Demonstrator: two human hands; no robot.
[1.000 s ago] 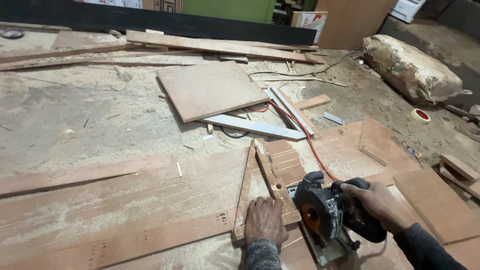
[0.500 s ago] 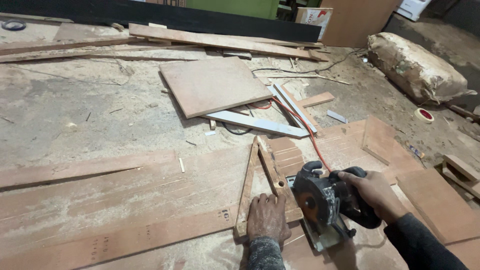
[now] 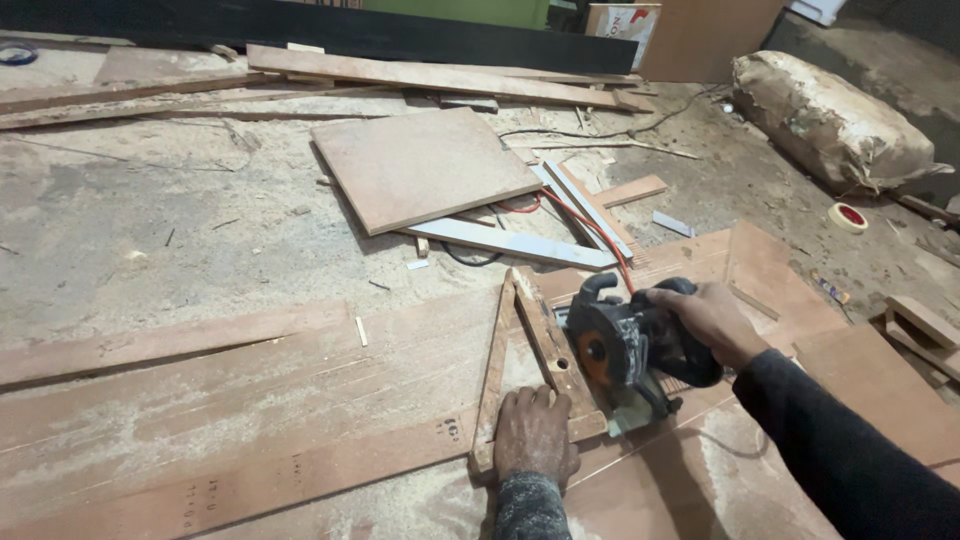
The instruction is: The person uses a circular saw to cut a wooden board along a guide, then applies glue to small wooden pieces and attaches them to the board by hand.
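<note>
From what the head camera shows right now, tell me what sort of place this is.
Probably a carpentry workshop floor: a circular saw runs along a wooden triangle guide, with sawdust and a cut square board lying about.

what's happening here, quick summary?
A person kneels over a reddish-brown plywood sheet on a sawdust-covered floor. The right hand grips the handle of a handheld circular saw, whose base sits on the sheet against the edge of a wooden triangular square. The left hand presses flat on the square's bottom edge. A red power cord trails away behind the saw. A loose square board, long wood strips and a roll of tape lie beyond.
</note>
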